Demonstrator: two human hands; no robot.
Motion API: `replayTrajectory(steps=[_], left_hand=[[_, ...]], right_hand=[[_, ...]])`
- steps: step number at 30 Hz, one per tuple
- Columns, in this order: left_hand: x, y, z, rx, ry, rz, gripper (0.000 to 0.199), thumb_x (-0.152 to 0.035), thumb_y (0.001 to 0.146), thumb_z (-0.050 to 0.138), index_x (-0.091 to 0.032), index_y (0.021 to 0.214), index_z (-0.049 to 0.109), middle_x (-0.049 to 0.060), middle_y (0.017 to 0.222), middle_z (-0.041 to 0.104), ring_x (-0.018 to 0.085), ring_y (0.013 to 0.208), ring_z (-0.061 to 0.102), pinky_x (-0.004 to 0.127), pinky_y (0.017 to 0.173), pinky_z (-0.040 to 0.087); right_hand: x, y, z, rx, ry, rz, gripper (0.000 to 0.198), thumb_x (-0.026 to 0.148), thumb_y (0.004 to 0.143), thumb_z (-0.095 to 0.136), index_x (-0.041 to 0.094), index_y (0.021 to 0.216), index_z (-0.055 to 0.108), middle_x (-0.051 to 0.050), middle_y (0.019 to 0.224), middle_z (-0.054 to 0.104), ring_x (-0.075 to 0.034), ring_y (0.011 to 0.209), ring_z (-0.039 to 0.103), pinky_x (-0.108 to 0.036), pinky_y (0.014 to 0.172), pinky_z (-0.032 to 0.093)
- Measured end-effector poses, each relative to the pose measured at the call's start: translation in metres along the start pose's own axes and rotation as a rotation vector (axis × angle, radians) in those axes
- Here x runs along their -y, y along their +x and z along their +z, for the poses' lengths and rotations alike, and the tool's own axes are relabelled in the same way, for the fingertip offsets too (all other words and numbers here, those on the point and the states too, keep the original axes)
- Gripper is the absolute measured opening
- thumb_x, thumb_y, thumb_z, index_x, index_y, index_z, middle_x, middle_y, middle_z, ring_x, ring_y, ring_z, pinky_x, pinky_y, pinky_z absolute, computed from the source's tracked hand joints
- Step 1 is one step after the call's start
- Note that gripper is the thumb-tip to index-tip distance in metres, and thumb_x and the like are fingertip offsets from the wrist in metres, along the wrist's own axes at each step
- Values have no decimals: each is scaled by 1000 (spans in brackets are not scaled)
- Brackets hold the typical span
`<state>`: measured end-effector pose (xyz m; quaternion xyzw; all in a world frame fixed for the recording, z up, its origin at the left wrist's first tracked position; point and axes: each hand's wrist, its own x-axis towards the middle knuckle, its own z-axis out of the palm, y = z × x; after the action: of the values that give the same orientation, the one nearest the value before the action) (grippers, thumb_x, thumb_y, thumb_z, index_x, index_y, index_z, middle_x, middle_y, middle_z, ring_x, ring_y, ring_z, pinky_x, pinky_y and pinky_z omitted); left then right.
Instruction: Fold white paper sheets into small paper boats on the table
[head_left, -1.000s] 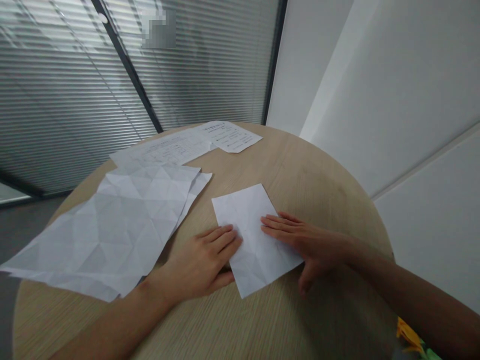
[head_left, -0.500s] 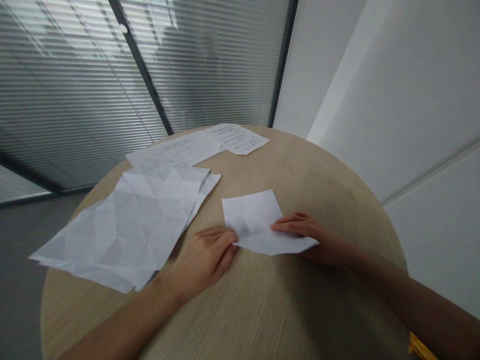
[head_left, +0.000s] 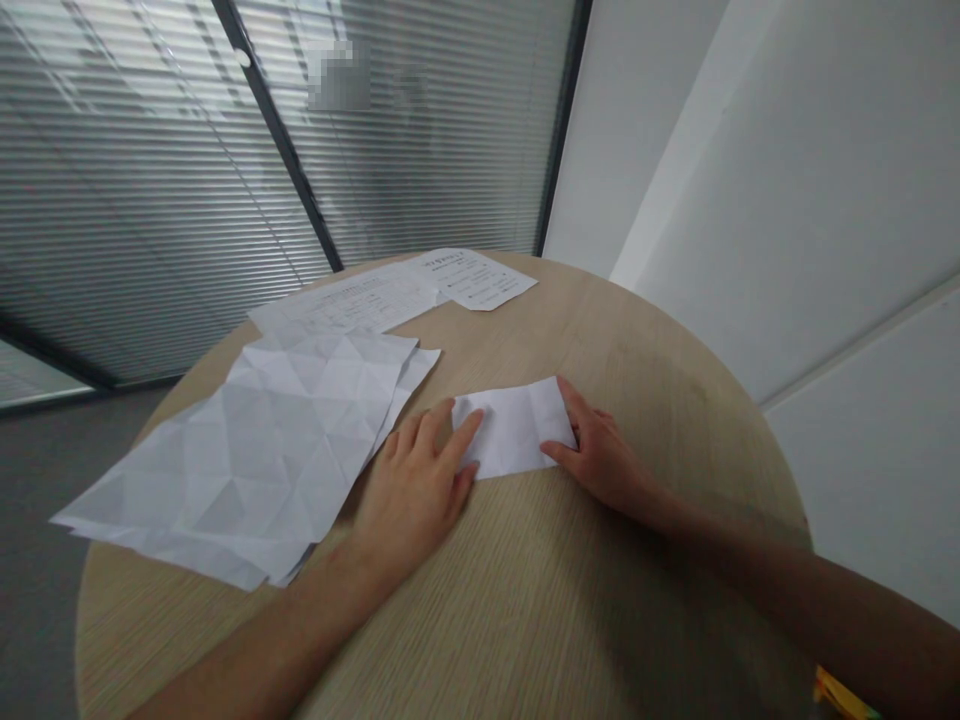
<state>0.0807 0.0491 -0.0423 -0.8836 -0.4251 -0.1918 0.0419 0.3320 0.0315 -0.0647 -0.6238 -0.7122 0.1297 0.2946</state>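
Observation:
A folded sheet of white paper (head_left: 514, 430) lies flat on the wooden table, a narrow rectangle with a faint crease near its right end. Fingers spread, my left hand (head_left: 420, 470) rests on the paper's left end. My right hand (head_left: 596, 445) grips the right end, thumb at the near corner and forefinger along the far edge; its other fingers are partly hidden. Left of my left hand lies a stack of creased white sheets (head_left: 277, 440), its right edge close to my fingers.
Printed sheets (head_left: 472, 278) lie at the back of the round table (head_left: 615, 340). Behind it stands a glass partition with blinds (head_left: 435, 190); a white wall (head_left: 840, 200) rises to the right. Something yellow (head_left: 844, 693) shows at the lower right.
The paper's near part has been folded over, leaving a narrower strip. My left hand has moved forward onto it with fingers spread; my right hand has shifted to its right end.

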Motion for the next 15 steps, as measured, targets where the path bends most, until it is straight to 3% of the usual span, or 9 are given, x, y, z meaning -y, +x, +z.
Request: replayTrajectory(steps=[3,6,8,10,15], left_hand=[[2,3,1,136,1,136,51,-16,89,48,-23,139,52,13,154,40,36,141,36,58,110,36],[5,6,3,261,-29,184,54,-16,90,44,-22,143,48,11,153,43,34,142,37,60,112,33],[6,7,3,285,-38,181,51,-20,93,41,-23,144,47,9,153,43,32,142,37,60,113,32],[8,7,3,282,-40,172,48,-25,97,38,-24,143,48,8,153,43,31,142,37,59,113,32],[11,5,3,231,-41,175,44,-33,100,39,-28,142,49,7,152,45,28,141,40,55,113,33]], right_hand=[[-2,-1,-2,-33,-136,-109,88,31,85,58,24,157,7,-18,134,54,-38,124,52,-62,104,36],[4,5,-4,-18,-300,-296,78,25,88,54,20,156,15,-19,154,33,-37,144,27,-60,114,25],[10,14,-1,89,-360,-435,67,22,92,47,15,154,22,-17,159,27,-32,149,19,-55,119,16],[15,25,4,242,-364,-510,62,29,97,42,10,153,24,-18,159,28,-29,149,19,-52,120,16],[10,38,7,485,-327,-513,66,46,100,33,9,154,23,-19,160,25,-29,149,20,-54,119,18]])
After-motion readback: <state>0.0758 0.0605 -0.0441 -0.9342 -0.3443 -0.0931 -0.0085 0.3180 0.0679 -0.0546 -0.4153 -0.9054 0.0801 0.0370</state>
